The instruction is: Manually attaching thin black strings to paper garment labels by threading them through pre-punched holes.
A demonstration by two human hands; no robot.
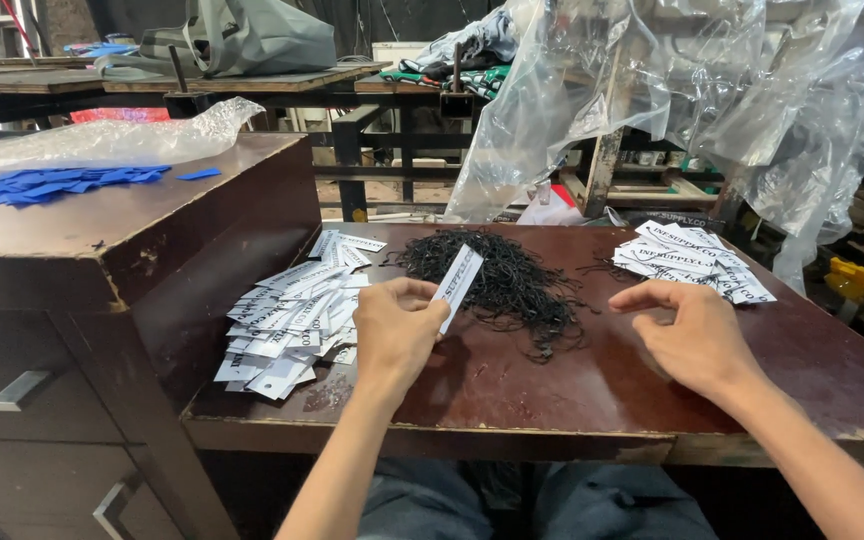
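**Tag pinched in the left hand, right hand by the strings**

On the left of the dark wooden table (572,400) lies a spread heap of white paper tags (287,320). Beside it the left hand (397,330) pinches one white tag (458,282) between thumb and fingertips — the tag held up above the tabletop, just before the pile of black string loops (502,280). Further right, the right hand (697,335) hovers with thumb and forefinger drawn near each other; whether a string lies between them I cannot tell. Behind it sits a second stack of tags (692,262). The step looks like stringing — the next move calls for a loop fed through the tag's hole.
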